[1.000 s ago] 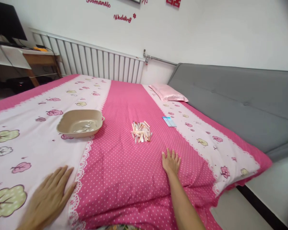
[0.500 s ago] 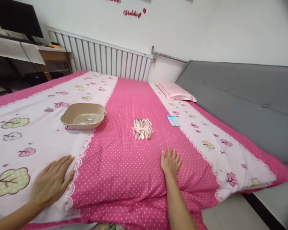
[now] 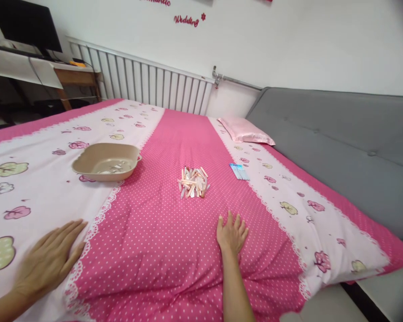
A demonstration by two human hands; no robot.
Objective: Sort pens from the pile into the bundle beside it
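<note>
My left hand [image 3: 50,257] lies flat on the white printed strip of the bedspread [image 3: 147,232], fingers stretched out, holding nothing. On the pink dotted strip rests my right hand [image 3: 231,232], palm down with its fingers spread. Beyond it, a loose pile of small slim sticks or tubes [image 3: 193,182] in pale pink, cream and white lies in the middle; their exact kind is too small to tell. A neat row of light blue slim sticks [image 3: 239,171] is to the pile's right. To the left stands a beige plastic basin [image 3: 104,175] with some small clear or whitish pieces inside.
A pink pillow [image 3: 245,131] lies at the far right by the grey padded headboard [image 3: 342,134]. Along the back wall runs a white radiator [image 3: 141,76] with a pipe. A desk [image 3: 77,77] with a black monitor [image 3: 23,27] stands at the far left.
The view has shifted slightly, so the bed and the things on it sit a little further left. Both hands stay flat on the bedspread; nothing has been picked up.
</note>
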